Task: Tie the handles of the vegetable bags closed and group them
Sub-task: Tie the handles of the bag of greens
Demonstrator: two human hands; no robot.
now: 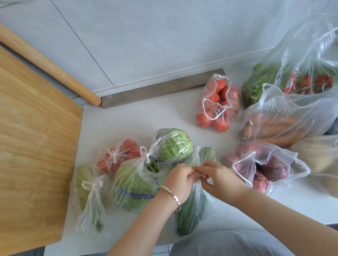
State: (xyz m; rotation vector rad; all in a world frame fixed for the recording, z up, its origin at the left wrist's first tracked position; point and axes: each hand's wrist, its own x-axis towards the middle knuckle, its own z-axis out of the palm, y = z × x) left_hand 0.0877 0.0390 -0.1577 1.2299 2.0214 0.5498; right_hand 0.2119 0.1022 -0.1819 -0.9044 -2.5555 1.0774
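Note:
My left hand [179,180] and my right hand [218,176] meet over a clear bag of long green vegetables [191,211] at the counter's front edge, both pinching its handles. To the left lie knotted bags: a cabbage bag [134,183], a second cabbage bag [174,142], a small tomato bag [118,155] and a pale green vegetable bag [88,191]. Unknotted bags lie to the right: tomatoes [218,105], carrots [275,123], purple sweet potatoes [264,168], potatoes [329,165] and leafy greens [301,73].
A large wooden cutting board [23,139] covers the left of the white counter [139,118]. A wooden rolling pin [37,57] leans against the tiled wall. A grey strip [161,88] runs along the counter's back.

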